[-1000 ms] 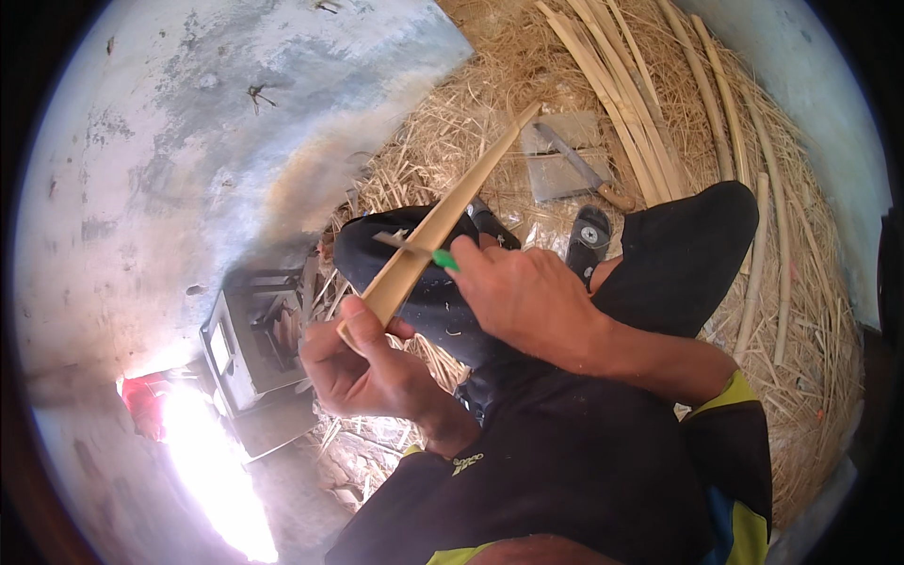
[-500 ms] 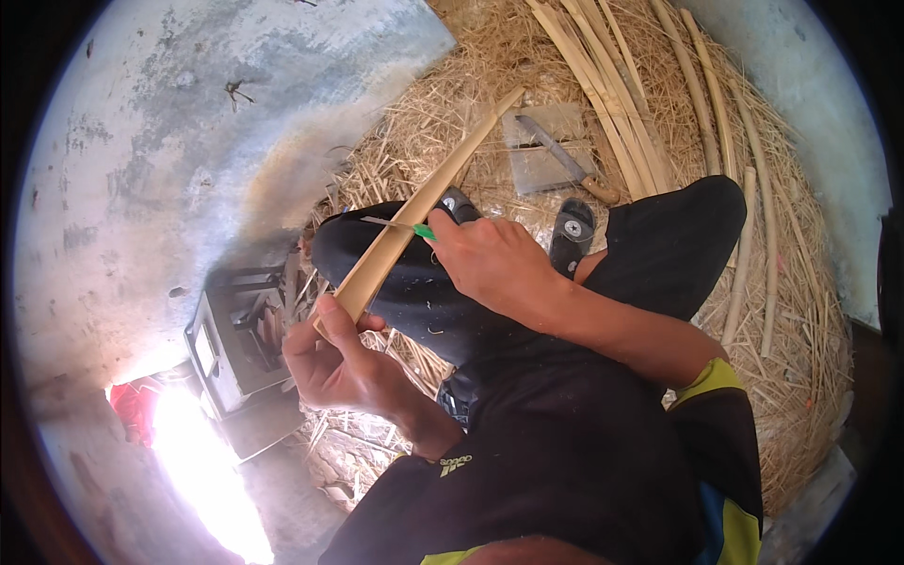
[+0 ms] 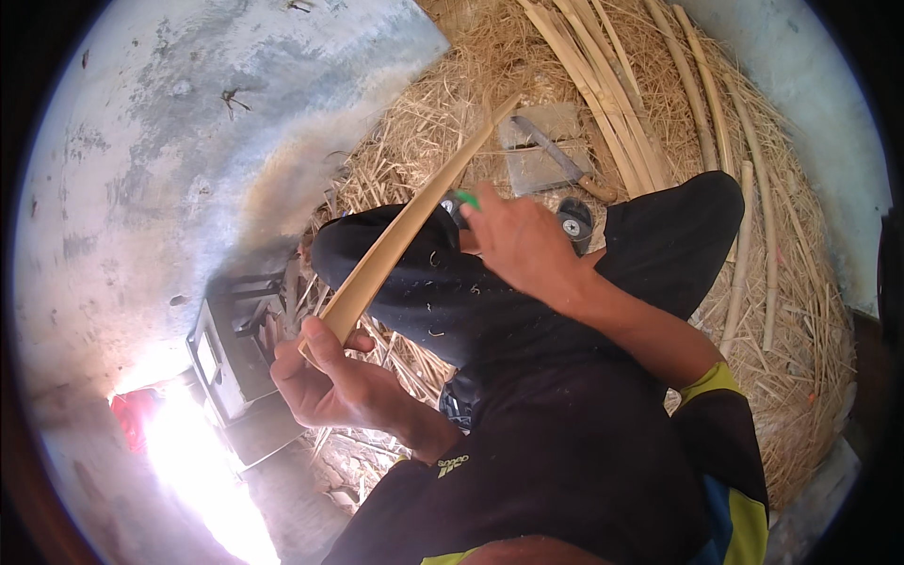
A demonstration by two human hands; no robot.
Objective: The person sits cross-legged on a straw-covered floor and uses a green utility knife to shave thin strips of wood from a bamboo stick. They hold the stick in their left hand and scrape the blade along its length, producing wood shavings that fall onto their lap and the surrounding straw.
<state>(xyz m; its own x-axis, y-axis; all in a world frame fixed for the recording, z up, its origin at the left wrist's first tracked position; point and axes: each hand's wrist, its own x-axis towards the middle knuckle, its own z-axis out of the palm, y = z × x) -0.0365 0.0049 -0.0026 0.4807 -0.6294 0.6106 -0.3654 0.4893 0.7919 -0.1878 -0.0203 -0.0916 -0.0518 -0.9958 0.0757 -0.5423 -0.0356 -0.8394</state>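
Since a moment ago both hands have slid down the bamboo strip (image 3: pixel 405 235), and its near end now sits lower over my knee. My left hand (image 3: pixel 330 381) is clamped around that near end, thumb pressed across the flat face. From there the strip runs up and to the right, its long axis slanting toward the cleaver (image 3: pixel 563 162) lying on the straw (image 3: pixel 452 104). My right hand (image 3: pixel 518 240) is closed on a small tool with a green handle (image 3: pixel 464 199) (its blade is hidden from me), held right against the strip's edge about midway along. So the right hand is the farther one up the strip, the left the anchor below. More bamboo canes (image 3: pixel 603 94) lie beyond.
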